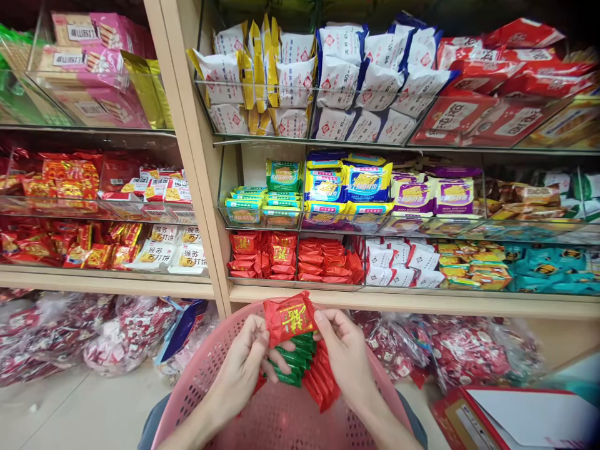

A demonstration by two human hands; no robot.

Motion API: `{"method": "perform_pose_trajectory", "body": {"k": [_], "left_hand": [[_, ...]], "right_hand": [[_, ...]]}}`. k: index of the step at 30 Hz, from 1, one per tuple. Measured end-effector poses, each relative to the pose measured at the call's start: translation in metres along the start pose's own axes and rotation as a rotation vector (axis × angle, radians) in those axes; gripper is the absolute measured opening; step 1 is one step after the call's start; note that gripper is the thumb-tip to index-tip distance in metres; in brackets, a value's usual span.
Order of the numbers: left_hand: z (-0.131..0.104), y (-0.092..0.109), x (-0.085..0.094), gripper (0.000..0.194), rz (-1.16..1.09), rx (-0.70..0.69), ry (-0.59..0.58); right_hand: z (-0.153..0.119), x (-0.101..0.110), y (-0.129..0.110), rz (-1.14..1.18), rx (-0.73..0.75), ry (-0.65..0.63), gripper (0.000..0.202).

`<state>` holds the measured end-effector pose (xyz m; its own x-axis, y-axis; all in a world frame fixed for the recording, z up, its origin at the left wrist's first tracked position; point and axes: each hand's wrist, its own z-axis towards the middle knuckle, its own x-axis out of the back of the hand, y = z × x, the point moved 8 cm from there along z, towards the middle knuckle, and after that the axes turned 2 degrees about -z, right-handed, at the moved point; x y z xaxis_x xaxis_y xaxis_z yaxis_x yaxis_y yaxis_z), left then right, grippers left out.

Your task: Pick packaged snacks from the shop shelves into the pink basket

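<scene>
A red packet with yellow characters (291, 317) is stretched between my two hands above a pink perforated basket (187, 381). My left hand (250, 350) pinches its left edge, with some fingers bent beneath it. The thumb and fingers of my right hand (344, 347) close on its right edge. Under the held packet, green packets (297, 361) and red packets (322, 378) are bunched in rows inside the basket. What supports them from below is hidden.
Glass-fronted shelves hold packets, including red ones (284, 255) and blue-yellow ones (369, 182). A wooden post (190, 144) divides the shelving. Plastic bags of packets (129, 334) lie on the floor below. At the lower right is an open red box (469, 415).
</scene>
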<state>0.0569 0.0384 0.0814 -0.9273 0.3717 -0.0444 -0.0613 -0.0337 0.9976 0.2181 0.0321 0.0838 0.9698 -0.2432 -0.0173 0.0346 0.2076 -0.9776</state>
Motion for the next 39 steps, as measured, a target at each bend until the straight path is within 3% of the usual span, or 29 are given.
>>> {"method": "perform_pose_trajectory", "body": {"k": [5,8,10,12,15,18,21,26,29,32,36,39], "left_hand": [[-0.005,-0.013,-0.001,0.029,0.014,0.049,-0.013],[-0.009,-0.024,0.004,0.027,0.047,0.098,-0.038],[-0.01,-0.029,0.016,0.024,0.116,0.135,-0.015],[-0.009,-0.025,0.035,0.02,0.23,0.126,0.063],[-0.006,0.001,0.05,0.025,0.497,-0.04,0.122],[-0.006,0.026,0.024,0.033,0.831,-0.262,-0.114],[-0.01,0.033,-0.007,0.031,1.046,-0.394,-0.34],[-0.008,0.031,-0.02,0.024,1.246,-0.422,-0.408],[-0.008,0.032,-0.016,0.026,1.33,-0.419,-0.397],[-0.009,0.035,-0.007,0.029,1.329,-0.37,-0.37],[-0.007,0.043,0.018,0.028,1.124,-0.287,-0.191],[-0.007,0.041,0.043,0.026,0.887,-0.179,0.003]], "right_hand": [[-0.002,-0.001,-0.002,-0.067,0.035,-0.025,0.029],[-0.005,-0.003,-0.02,-0.242,0.195,-0.064,0.024],[-0.007,-0.008,-0.035,-0.416,0.34,-0.143,0.022],[-0.01,-0.018,-0.04,-0.615,0.443,-0.263,0.022],[-0.014,-0.033,-0.032,-0.945,0.574,-0.39,0.023],[-0.022,-0.048,-0.02,-1.159,0.727,-0.447,0.018],[-0.028,-0.056,-0.014,-1.2,0.788,-0.469,0.014],[-0.033,-0.06,-0.012,-1.18,0.777,-0.498,0.012],[-0.033,-0.063,-0.012,-1.129,0.73,-0.539,0.017],[-0.027,-0.059,-0.007,-0.911,0.569,-0.56,0.018],[-0.013,-0.042,0.02,-0.442,0.129,-0.461,0.037],[-0.021,-0.049,0.051,-0.077,-0.271,-0.541,0.046]]}}
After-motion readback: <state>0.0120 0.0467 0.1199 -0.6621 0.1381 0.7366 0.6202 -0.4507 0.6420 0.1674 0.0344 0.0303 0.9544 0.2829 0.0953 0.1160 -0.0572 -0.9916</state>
